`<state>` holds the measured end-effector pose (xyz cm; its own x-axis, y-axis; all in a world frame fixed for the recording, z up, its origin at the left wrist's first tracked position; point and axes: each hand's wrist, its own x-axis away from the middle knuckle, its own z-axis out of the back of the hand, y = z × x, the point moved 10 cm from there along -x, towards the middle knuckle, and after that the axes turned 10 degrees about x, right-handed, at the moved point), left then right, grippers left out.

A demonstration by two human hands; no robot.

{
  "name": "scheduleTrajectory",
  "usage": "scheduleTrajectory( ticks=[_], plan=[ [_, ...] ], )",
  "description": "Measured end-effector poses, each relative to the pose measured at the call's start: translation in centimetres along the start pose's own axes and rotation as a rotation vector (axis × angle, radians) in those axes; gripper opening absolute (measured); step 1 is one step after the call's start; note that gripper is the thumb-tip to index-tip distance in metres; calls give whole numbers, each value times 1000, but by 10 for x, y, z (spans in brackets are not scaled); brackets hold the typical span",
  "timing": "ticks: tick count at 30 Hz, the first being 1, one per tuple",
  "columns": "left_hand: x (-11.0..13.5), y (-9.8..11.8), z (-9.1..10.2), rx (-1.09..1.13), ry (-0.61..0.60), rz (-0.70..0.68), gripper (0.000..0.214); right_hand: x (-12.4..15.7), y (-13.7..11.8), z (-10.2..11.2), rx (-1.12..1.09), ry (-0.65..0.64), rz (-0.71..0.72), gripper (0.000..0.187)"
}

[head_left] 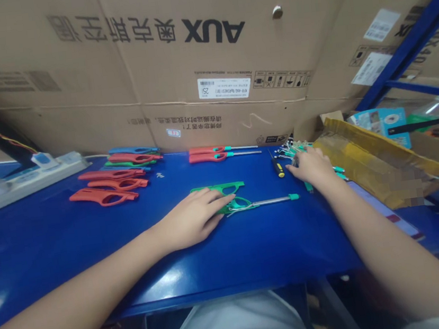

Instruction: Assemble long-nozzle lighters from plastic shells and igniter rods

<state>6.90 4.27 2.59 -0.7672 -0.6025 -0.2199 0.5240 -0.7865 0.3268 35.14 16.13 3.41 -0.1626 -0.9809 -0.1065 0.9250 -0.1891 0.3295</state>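
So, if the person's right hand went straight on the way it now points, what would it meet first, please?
Most likely the small yellow-and-black screwdriver lying on the blue workbench, just beyond the fingertips of the right hand, though depth is hard to judge from this view.

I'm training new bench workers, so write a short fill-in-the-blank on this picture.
The left hand lies on a long-nosed lighter with a ____ body. The right hand rests on small parts beside a screwdriver with a ____ and black handle. Lighters further left are mostly ____. The carton behind is printed ____.
Answers: green, yellow, red, AUX.
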Motion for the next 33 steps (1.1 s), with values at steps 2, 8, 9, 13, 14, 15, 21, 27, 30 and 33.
scheduleTrajectory(
  ticks=[2, 8, 9, 13, 14, 15, 21, 27, 30, 33],
  plan=[
    [0, 0, 0, 3, 2, -1, 45, 0, -5, -6, 16, -48, 51, 43],
    [0, -1, 0, 8, 21, -14, 46, 11, -20, -15, 39, -120, 210, 36],
    [0, -1, 0, 9, 21, -14, 46, 13, -21, -12, 37, -111, 228, 36],
    [0, -2, 0, 7, 7, -6, 46, 13, -16, 6, 0, -18, 184, 37],
    [0, -2, 0, 6, 2, -4, 46, 11, -12, 10, -22, 14, 144, 36],
    [0, -2, 0, 6, -2, -3, 45, 9, -8, 13, -45, 40, 105, 36],
    [0, -1, 0, 10, -3, -1, 44, 1, -11, -3, -61, -24, 74, 36],
    [0, 1, 5, 42, 36, 16, 49, 2, -1, -3, -106, -40, 2, 20],
    [-1, 2, 16, 172, 157, 56, 45, 12, -12, 19, -275, 88, 38, 21],
    [-1, -4, 22, 432, 306, 141, 37, 42, -58, 50, -822, 198, 366, 21]
  ],
)
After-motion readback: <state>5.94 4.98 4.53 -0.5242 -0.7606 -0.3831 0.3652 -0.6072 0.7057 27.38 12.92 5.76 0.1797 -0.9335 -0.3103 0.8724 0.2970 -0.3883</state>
